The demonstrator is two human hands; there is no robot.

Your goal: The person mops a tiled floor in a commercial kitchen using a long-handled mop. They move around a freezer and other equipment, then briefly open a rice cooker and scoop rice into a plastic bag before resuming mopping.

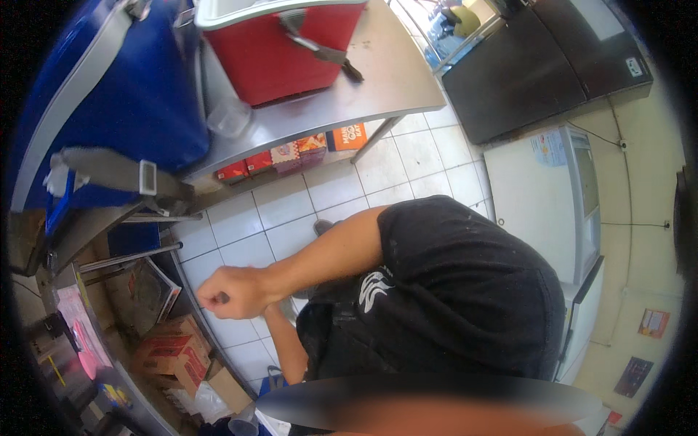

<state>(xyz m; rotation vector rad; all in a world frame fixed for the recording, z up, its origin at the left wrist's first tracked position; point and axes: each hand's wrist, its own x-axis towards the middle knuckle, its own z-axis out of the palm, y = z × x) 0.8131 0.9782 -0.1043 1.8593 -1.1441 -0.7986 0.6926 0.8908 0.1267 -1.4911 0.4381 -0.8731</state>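
My right hand (235,293) is a closed fist in front of my body, left of the picture's middle. A small dark thing (222,297) shows in the curl of its fingers; too little of it is visible to name it. My left forearm (287,349) comes up from below and ends behind the right wrist. That wrist hides my left hand, so I cannot see what it holds or touches. Both arms are over a white tiled floor (283,204). My black T-shirt (463,294) with a white print fills much of the middle.
A red cooler (283,60) and a clear plastic cup (230,117) stand on a steel table (392,82). Left is a large blue cooler (125,98). Below my hands are cardboard boxes (174,354). A dark refrigerator (523,76) and a white appliance (529,201) stand right.
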